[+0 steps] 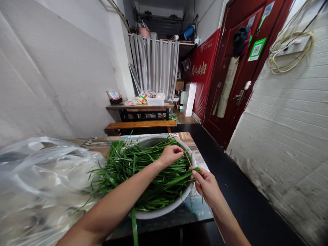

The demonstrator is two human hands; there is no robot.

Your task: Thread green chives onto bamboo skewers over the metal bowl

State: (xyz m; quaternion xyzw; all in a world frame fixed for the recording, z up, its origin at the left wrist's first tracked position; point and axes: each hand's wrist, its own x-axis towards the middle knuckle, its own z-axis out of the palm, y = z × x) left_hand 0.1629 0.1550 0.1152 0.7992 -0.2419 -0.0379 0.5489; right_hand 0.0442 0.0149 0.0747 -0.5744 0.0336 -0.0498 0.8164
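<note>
Has a red door (244, 71) at upper right, beside a white brick wall (284, 130). Includes a gray curtain (156, 66) at upper center.

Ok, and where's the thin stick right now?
In the head view, the thin stick is right of centre, slanting by the right rim of the bowl from the left hand down past the right hand.

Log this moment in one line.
left hand: at thin stick's upper end; right hand: gripping stick, green leaves; greens: heaped in grey basin
</note>
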